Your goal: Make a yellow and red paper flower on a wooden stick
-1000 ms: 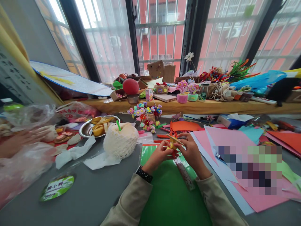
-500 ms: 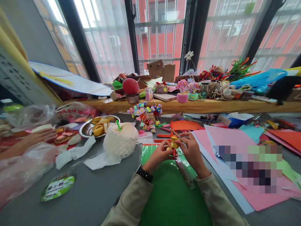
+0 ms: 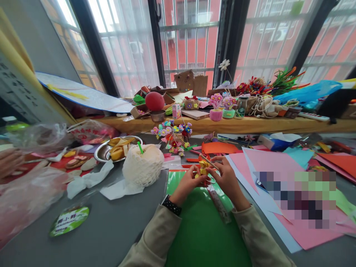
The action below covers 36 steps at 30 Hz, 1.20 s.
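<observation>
Over a green mat [image 3: 205,237], my left hand [image 3: 187,184] is closed, pinching a small yellow folded-paper piece [image 3: 204,167], perhaps a paper flower. My right hand [image 3: 228,180] is closed round a thin brownish stick [image 3: 208,160], whose far end lies against the yellow paper. Fingers cover part of the paper. Just below the hands, a clear ruler [image 3: 219,205] lies slanted on the mat, with a scissors-like ring [image 3: 213,180] near its top. Orange-red paper strips [image 3: 191,166] lie just beyond the hands.
Left of the mat stands a peeled coconut [image 3: 144,167] with a green straw, by a metal bowl [image 3: 101,152] of fruit peels. Colourful small flowers [image 3: 174,137] stand behind. Pink sheets [image 3: 308,233] spread at right. Another person's hand [image 3: 11,161] is at far left.
The yellow paper has turned slightly between my fingers, and the stick's tip has shifted a little left. The other person's hand at far left has drawn back towards the edge.
</observation>
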Each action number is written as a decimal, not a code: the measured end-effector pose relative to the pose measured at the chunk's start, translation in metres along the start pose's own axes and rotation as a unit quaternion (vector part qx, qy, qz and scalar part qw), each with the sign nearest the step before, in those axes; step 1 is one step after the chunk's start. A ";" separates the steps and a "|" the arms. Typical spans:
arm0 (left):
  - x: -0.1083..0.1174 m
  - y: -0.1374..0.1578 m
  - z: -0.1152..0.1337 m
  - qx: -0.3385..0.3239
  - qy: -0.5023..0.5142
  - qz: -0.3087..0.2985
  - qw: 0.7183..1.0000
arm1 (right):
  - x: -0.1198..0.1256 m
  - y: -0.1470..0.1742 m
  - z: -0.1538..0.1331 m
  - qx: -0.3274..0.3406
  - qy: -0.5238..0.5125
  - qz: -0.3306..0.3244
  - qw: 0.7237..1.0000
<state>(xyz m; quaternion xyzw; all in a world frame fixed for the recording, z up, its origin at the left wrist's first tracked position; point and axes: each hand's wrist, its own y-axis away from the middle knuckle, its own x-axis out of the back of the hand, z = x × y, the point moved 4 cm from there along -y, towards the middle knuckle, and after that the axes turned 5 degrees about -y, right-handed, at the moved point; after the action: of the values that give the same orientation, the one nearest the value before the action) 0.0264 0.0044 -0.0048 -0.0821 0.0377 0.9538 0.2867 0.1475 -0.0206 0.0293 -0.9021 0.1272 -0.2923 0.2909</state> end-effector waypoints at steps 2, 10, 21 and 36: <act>0.000 0.000 -0.001 0.000 0.001 -0.005 1.000 | -0.001 0.000 0.000 -0.001 0.002 0.005 1.000; -0.002 -0.001 0.000 -0.003 0.012 -0.019 1.000 | -0.003 0.006 -0.005 0.017 0.035 0.075 0.996; -0.003 -0.001 0.000 0.011 0.032 -0.011 0.999 | 0.002 0.006 -0.008 0.030 0.023 0.099 0.994; -0.006 0.008 0.016 -0.041 0.079 0.025 0.996 | 0.001 0.001 0.001 -0.028 -0.077 -0.004 0.997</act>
<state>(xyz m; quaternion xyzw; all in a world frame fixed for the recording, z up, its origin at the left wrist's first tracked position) 0.0249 -0.0033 0.0123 -0.1678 0.0232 0.9519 0.2555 0.1492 -0.0212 0.0286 -0.9301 0.1090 -0.2198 0.2734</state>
